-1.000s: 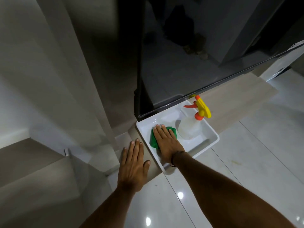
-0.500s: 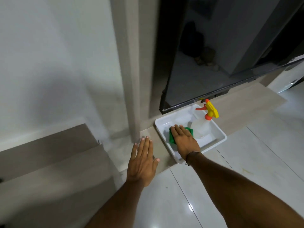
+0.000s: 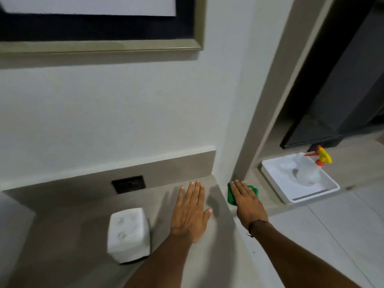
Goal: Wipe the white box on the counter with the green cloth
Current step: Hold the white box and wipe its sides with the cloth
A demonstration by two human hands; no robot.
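though blurred, white box [image 3: 128, 234] dimpled

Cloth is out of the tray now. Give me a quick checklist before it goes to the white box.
1. Cloth under right hand: ok, fingers flat over it; grip not visible.
2. Cloth clear of tray: ok.
3. White box in view on counter: ok, upright.
4. Left hand off the box: ok, flat, beside it.
5. Cloth touching box: not ok, still apart.
6. Spray bottle left in tray: ok.
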